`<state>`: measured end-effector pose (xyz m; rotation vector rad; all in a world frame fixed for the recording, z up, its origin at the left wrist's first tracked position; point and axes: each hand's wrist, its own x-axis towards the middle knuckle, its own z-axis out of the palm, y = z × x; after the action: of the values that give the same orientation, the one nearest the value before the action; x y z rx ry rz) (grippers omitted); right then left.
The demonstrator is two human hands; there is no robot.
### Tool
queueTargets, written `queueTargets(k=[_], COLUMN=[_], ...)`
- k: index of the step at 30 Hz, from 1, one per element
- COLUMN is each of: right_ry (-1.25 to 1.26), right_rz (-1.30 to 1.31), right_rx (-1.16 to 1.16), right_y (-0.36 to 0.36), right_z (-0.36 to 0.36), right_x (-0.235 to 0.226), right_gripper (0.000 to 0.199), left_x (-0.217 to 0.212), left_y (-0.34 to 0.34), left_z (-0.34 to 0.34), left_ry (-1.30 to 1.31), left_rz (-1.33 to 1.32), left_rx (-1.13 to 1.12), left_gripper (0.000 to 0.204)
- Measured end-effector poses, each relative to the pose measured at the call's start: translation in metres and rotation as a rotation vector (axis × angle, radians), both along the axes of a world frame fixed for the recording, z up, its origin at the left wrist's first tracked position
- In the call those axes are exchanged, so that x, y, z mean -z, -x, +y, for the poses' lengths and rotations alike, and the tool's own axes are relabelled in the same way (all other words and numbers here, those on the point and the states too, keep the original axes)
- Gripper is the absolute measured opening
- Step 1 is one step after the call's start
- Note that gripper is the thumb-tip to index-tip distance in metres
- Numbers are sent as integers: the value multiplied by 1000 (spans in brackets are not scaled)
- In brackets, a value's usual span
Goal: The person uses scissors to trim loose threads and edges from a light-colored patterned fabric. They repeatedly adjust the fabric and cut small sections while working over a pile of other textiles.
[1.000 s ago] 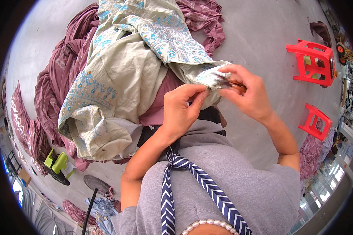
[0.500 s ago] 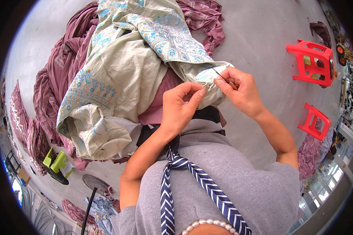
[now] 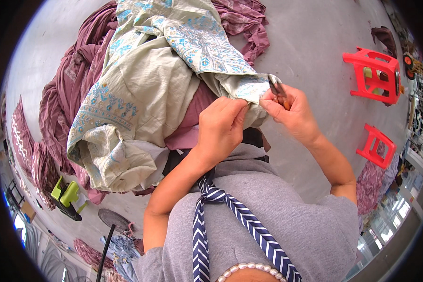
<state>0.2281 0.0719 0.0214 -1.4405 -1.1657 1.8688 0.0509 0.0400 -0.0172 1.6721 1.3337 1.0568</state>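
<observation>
A pale green garment (image 3: 162,77) with blue floral borders spreads over my lap and away from me. My left hand (image 3: 221,124) is closed, its thumb and fingers pinching the garment's edge. Just to its right, my right hand (image 3: 290,113) pinches the same edge between thumb and fingertip. Thread snips (image 3: 276,89) with dark blades and an orange-brown handle are tucked in that right hand, blades pointing away from me. Some of the handle is hidden by the fingers.
Mauve cloth (image 3: 73,89) is heaped at the left and far side on the grey floor. Two red plastic stools (image 3: 373,77) stand at the right, with pink cloth (image 3: 371,185) beyond the nearer one. A lime-green stool (image 3: 69,193) is at the lower left.
The snips have swung from pointing left to more upright, showing both blades. My left hand has turned more knuckles-up, its fingers closing together. The garment has barely shifted.
</observation>
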Motion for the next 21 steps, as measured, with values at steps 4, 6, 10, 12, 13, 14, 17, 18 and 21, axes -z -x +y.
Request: queueTargets(k=[4, 6, 10, 12, 13, 14, 17, 18, 21], right_ry=[99, 22, 41, 26, -30, -86, -221, -260, -301], right_rz=[162, 105, 90, 13, -28, -69, -182, -217, -456], right_rx=[27, 0, -33, -51, -51, -52, 79, 144, -28], right_y=[-1, 2, -1, 0, -1, -1, -7, -12, -19], right_z=[8, 9, 10, 6, 5, 3, 5, 7, 10], right_x=[-6, -5, -7, -9, -9, -6, -5, -5, -1], right_gripper=[12, 12, 10, 11, 12, 12, 15, 16, 21], left_x=[-4, -5, -9, -8, -5, -1, 8, 8, 10], left_y=[0, 0, -3, -7, -9, -10, -10, -9, -4], left_z=[1, 1, 4, 4, 3, 1, -2, -2, -2], left_ry=[195, 375, 532, 532, 521, 509, 594, 612, 687], left_rz=[-166, -318, -366, -368, -389, -410, -677, -698, -741], left_rx=[-17, -27, -26, -26, -24, -22, -96, -90, -57], left_gripper=[11, 12, 15, 16, 16, 16, 17, 17, 16])
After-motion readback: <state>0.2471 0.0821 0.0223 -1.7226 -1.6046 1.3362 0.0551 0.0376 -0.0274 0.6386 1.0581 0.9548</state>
